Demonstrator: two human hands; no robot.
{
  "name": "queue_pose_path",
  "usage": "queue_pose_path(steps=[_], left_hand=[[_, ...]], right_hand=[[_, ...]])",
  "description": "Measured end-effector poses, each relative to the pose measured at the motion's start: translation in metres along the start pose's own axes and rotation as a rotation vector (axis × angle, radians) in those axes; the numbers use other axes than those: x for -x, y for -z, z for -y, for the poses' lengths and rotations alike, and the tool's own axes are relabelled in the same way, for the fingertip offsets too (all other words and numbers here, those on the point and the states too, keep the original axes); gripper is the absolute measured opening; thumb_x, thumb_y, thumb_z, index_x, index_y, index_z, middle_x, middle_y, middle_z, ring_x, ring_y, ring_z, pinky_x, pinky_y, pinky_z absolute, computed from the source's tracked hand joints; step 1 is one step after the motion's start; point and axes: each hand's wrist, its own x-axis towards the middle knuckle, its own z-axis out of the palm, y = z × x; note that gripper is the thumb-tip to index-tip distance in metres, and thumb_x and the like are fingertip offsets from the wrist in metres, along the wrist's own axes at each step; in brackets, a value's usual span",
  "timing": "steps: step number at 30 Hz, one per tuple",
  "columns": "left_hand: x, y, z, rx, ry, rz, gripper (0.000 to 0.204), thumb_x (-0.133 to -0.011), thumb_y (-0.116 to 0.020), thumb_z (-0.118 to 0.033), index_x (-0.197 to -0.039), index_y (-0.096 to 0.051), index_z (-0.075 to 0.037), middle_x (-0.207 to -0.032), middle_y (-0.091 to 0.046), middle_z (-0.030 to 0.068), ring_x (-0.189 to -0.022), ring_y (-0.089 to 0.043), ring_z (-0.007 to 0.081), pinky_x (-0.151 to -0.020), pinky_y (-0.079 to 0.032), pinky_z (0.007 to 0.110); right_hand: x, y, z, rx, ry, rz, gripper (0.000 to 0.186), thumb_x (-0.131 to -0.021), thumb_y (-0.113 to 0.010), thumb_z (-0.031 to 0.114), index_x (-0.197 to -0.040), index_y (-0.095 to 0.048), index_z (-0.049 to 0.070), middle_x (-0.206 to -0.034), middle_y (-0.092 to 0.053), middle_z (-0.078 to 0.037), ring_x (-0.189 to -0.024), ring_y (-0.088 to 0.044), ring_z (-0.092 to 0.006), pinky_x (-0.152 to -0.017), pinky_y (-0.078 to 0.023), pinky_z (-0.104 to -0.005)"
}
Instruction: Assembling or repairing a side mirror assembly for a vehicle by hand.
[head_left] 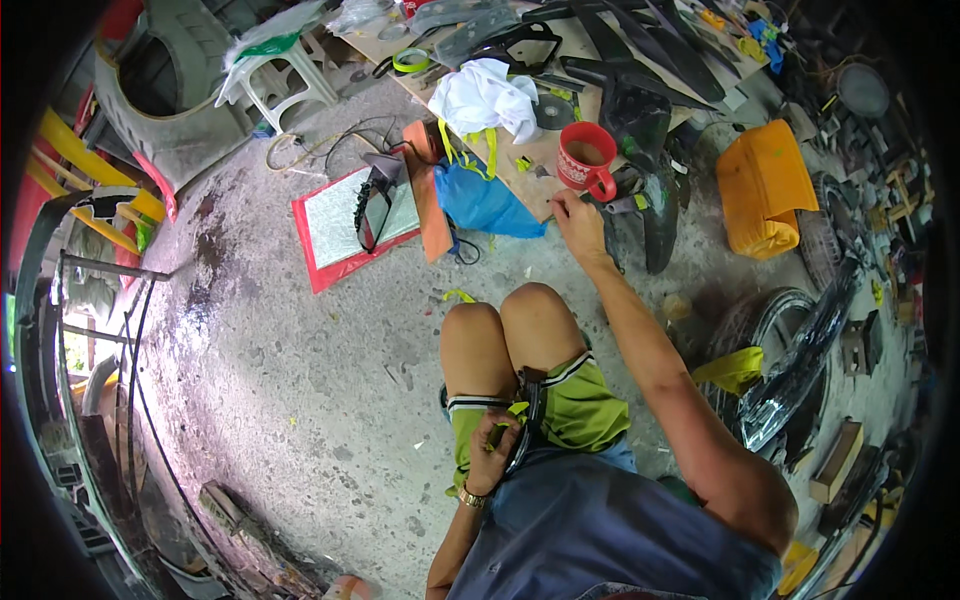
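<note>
My right hand point(580, 222) reaches forward to the near edge of a low board point(530, 185), its fingers pinched together. What they hold, if anything, is too small to make out. Just beyond them stands a red mug point(575, 172) with a white pattern and a brownish drink inside. In my lap, my left hand point(488, 455) is closed round a slim black curved part point(533, 412). A bit of yellow-green tape point(517, 408) shows by its fingers. Left of the mug lie a crumpled white cloth point(487, 98) and a blue plastic bag point(488, 203).
Black molded parts point(620, 75) and a roll of yellow-green tape point(411, 60) crowd the board. A white plastic stool point(290, 75) stands far left. On the right are a yellow-orange container point(762, 190) and a wheel point(785, 325). A red-edged sheet point(330, 225) lies on the concrete floor.
</note>
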Motion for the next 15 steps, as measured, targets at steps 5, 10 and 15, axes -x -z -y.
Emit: queue_pose_path(steps=[5, 10, 15], left_hand=[[0.004, -0.005, -0.002, 0.024, -0.017, -0.068, 0.014, -0.087, -0.064, 0.001, -0.095, -0.054, -0.005, -0.092, -0.058, 0.0059, -0.086, -0.055, 0.0154, -0.08, -0.044, 0.028], [0.014, -0.006, -0.002, 0.023, 0.023, -0.122, 0.021, -0.086, -0.065, 0.002, -0.098, -0.049, -0.006, -0.095, -0.054, 0.0058, -0.086, -0.052, 0.0148, -0.079, -0.043, 0.027], [0.013, -0.005, 0.013, -0.068, 0.12, -0.131, 0.025, -0.087, -0.067, -0.003, -0.105, -0.05, -0.004, -0.1, -0.054, 0.0065, -0.098, -0.053, 0.017, -0.09, -0.043, 0.03]], right_hand=[[0.004, 0.002, -0.001, -0.019, -0.018, -0.015, 0.012, -0.089, -0.063, 0.022, -0.093, -0.061, 0.012, -0.08, -0.068, -0.016, -0.075, -0.065, -0.0392, -0.062, -0.05, -0.0487], [0.013, 0.002, -0.001, -0.107, -0.028, -0.031, 0.012, -0.087, -0.066, 0.02, -0.094, -0.063, 0.011, -0.081, -0.068, -0.017, -0.076, -0.066, -0.0387, -0.064, -0.051, -0.0466], [0.032, 0.003, -0.036, -0.168, -0.034, -0.011, 0.014, -0.088, -0.068, 0.015, -0.096, -0.066, 0.004, -0.07, -0.064, -0.006, -0.06, -0.055, -0.0082, -0.054, -0.044, -0.0274]])
